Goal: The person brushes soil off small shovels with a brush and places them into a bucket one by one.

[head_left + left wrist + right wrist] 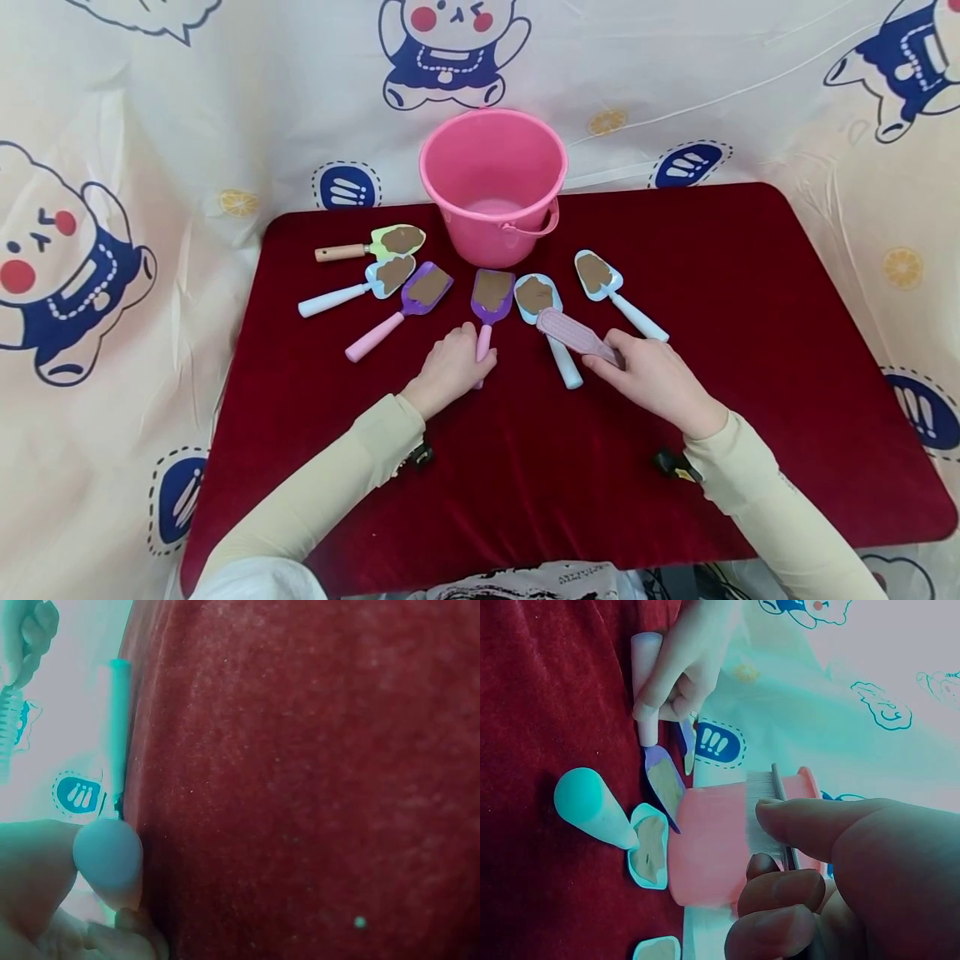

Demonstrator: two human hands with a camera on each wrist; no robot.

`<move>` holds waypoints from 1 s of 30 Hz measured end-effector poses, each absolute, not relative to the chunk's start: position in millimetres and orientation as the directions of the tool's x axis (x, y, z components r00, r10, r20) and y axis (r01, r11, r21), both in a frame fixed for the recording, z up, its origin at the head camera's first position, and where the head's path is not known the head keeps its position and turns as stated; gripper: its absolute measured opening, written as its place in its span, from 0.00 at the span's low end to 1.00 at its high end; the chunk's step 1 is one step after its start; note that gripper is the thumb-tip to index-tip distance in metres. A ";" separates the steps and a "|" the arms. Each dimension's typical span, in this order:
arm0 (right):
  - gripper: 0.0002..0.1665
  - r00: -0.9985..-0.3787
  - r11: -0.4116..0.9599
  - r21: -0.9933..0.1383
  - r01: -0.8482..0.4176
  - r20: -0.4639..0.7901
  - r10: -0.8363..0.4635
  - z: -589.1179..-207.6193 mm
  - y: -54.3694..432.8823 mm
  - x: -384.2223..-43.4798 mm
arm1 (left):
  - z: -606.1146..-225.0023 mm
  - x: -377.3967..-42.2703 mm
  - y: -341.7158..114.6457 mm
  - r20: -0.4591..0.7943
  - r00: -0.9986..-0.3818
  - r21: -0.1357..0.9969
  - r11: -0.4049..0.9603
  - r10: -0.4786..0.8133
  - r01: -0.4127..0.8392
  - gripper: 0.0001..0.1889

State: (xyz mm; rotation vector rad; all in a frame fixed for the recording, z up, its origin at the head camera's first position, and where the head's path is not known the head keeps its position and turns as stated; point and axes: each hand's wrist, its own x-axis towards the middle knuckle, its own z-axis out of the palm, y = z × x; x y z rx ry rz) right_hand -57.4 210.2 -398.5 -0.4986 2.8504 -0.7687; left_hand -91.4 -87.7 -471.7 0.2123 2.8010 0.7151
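On the dark red velvet tabletop, seen from the head camera, a pink plastic bucket stands at the far edge with six toy shovels fanned out before it, each blade caked with brown dirt. The left hand curls around the pink handle of the purple shovel with the middle blade. The right hand grips a pink ribbed brush, its head lying over the handle of the light blue shovel just right of the purple one. Another blue shovel with a white handle lies further right; a purple one with a pink handle, a blue one and a green wooden-handled one lie to the left.

From the left wrist, fingers close about the rounded handle end at the edge of the red cloth.

From the right wrist, thumb and curled fingers pinch the brush's handle, with the bucket behind it. The other hand holds the purple shovel beside the light blue one.
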 end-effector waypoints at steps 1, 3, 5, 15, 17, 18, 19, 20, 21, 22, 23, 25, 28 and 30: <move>0.21 -0.933 0.813 -0.513 -0.276 -0.059 -0.354 -399.1 210.3 -57.1 | -471.4 -91.8 -87.9 -0.197 -0.960 0.487 0.870 0.201 0.082 0.20; 0.21 -0.933 0.812 -0.515 -0.274 -0.064 -0.355 -400.0 210.7 -56.5 | -470.0 -92.6 -89.2 -0.200 -0.959 0.484 0.872 0.200 0.081 0.17; 0.20 -0.933 0.812 -0.515 -0.272 -0.066 -0.355 -400.9 211.4 -55.9 | -468.0 -93.4 -91.6 -0.211 -0.958 0.488 0.870 0.193 0.068 0.15; 0.21 -0.930 0.811 -0.514 -0.279 -0.064 -0.361 -405.1 217.2 -56.1 | -462.6 -95.4 -108.1 -0.396 -0.904 0.711 0.677 0.163 -0.189 0.12; 0.21 -0.926 0.806 -0.512 -0.296 -0.054 -0.374 -405.4 217.5 -57.6 | -464.2 -94.4 -111.4 -0.416 -0.893 0.761 0.603 0.170 -0.240 0.12; 0.21 -0.923 0.803 -0.513 -0.305 -0.049 -0.382 -405.4 217.6 -58.1 | -464.7 -93.6 -112.8 -0.421 -0.889 0.783 0.566 0.178 -0.258 0.12; 0.21 -0.920 0.798 -0.516 -0.312 -0.045 -0.389 -405.3 217.7 -58.6 | -465.2 -92.6 -114.1 -0.424 -0.887 0.803 0.530 0.185 -0.273 0.12; 0.21 -0.917 0.791 -0.525 -0.313 -0.049 -0.395 -405.2 217.6 -58.8 | -465.6 -91.3 -115.4 -0.422 -0.885 0.819 0.500 0.195 -0.280 0.12; 0.21 -0.914 0.786 -0.533 -0.314 -0.053 -0.402 -405.5 217.4 -59.1 | -465.4 -89.7 -116.3 -0.417 -0.886 0.833 0.475 0.201 -0.284 0.12; 0.20 -0.912 0.782 -0.538 -0.315 -0.057 -0.407 -405.6 217.1 -59.2 | -464.9 -87.9 -117.3 -0.410 -0.889 0.844 0.456 0.206 -0.283 0.12; 0.20 -0.910 0.780 -0.540 -0.316 -0.060 -0.411 -405.7 216.5 -59.3 | -463.7 -85.8 -118.3 -0.398 -0.893 0.852 0.447 0.210 -0.275 0.11; 0.20 -0.905 0.774 -0.545 -0.322 -0.062 -0.420 -405.9 214.9 -59.4 | -460.5 -81.0 -120.2 -0.373 -0.903 0.858 0.449 0.214 -0.248 0.10; 0.21 -0.901 0.776 -0.527 -0.347 -0.044 -0.433 -406.0 212.0 -59.4 | -454.4 -73.5 -123.1 -0.347 -0.911 0.854 0.477 0.222 -0.209 0.09; 0.22 -0.900 0.776 -0.519 -0.360 -0.025 -0.435 -405.8 210.3 -59.4 | -449.7 -68.8 -124.1 -0.346 -0.908 0.854 0.480 0.235 -0.201 0.09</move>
